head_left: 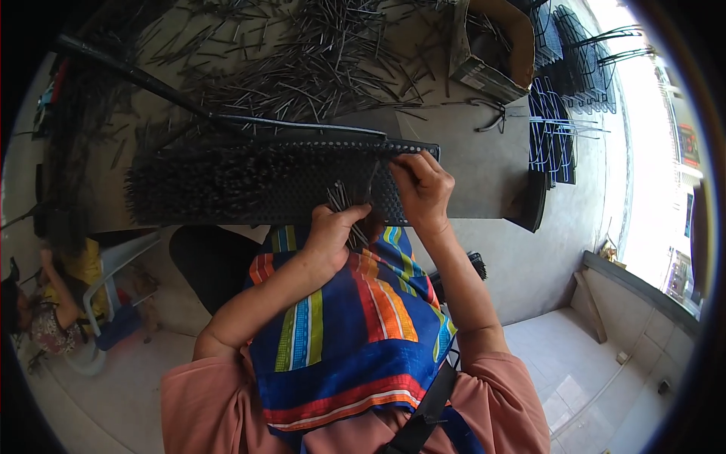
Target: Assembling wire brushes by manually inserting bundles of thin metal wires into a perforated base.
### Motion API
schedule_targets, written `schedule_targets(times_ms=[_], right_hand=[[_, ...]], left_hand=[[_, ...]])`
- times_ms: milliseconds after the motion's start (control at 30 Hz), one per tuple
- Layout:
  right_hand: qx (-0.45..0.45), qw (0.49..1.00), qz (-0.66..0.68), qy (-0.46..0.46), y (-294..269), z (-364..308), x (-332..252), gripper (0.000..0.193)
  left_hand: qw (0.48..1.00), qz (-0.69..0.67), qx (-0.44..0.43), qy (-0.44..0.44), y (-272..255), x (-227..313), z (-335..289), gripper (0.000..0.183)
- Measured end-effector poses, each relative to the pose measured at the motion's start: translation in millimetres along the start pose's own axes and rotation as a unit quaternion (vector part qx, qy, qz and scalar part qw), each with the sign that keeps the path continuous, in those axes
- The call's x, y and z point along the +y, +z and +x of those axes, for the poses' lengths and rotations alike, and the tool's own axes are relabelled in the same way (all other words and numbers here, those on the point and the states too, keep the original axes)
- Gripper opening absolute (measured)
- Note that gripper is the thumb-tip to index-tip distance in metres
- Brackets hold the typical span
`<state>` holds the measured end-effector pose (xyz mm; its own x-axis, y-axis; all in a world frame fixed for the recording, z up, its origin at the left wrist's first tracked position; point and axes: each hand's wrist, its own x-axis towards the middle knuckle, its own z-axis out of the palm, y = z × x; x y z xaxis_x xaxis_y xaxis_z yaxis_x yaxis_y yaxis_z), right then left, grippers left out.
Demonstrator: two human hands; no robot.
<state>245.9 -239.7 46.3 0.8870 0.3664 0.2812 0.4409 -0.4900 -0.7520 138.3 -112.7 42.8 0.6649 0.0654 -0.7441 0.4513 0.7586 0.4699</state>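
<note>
A long black perforated panel (287,185) lies across the table edge in front of me, with dense black spikes standing over its left part. My left hand (333,231) is closed around a small bundle of thin dark metal pins (338,198), just below the panel's near edge. My right hand (422,185) rests on the panel's right end, fingers pinched at its holes; whether a pin sits between the fingertips I cannot tell. A striped blue, orange and green cloth (355,333) covers my lap.
Several loose dark pins (302,60) are scattered over the grey table (469,159). A cardboard box (495,49) stands at the back right beside stacked black spiked panels (552,136). A long black rod (136,76) crosses the left. A person sits at far left by a plastic chair (113,303).
</note>
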Motion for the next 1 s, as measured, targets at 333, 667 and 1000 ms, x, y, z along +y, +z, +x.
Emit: schedule_targets(times_ms=[333, 667, 1000], right_hand=[[-0.142, 0.833, 0.361, 0.395, -7, -14, -2, 0.007], [0.081, 0.935, 0.293, 0.182, -20, -5, 15, 0.006], [0.115, 0.982, 0.149, 0.02, -15, -5, 26, 0.016]], left_hand=[[0.999, 0.01, -0.02, 0.037, 9, -1, -12, 0.01], [0.995, 0.078, -0.047, -0.048, 5, 1, -5, 0.017], [0.997, 0.069, -0.009, -0.014, 12, 1, -6, 0.013]])
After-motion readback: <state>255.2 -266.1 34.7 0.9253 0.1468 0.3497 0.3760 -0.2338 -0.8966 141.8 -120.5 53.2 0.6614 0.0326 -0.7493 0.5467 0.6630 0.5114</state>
